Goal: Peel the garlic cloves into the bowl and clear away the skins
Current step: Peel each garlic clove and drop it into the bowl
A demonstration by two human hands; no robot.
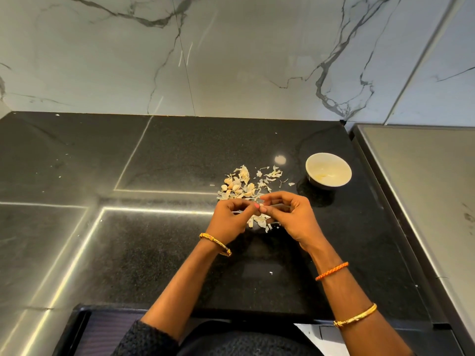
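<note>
My left hand [232,217] and my right hand [290,214] meet over the black counter and pinch one small pale garlic clove [262,208] between their fingertips. Just beyond them lies a heap of papery skins [267,176] mixed with several unpeeled cloves [230,185]. More loose skins [259,222] lie under my hands. A small white bowl [328,170] stands to the right of the heap, with something pale at its bottom.
The black granite counter [180,155] ends at a marble wall [231,60] behind. A raised grey surface [424,188] borders the counter on the right. A tiny white scrap [271,272] lies near the front edge.
</note>
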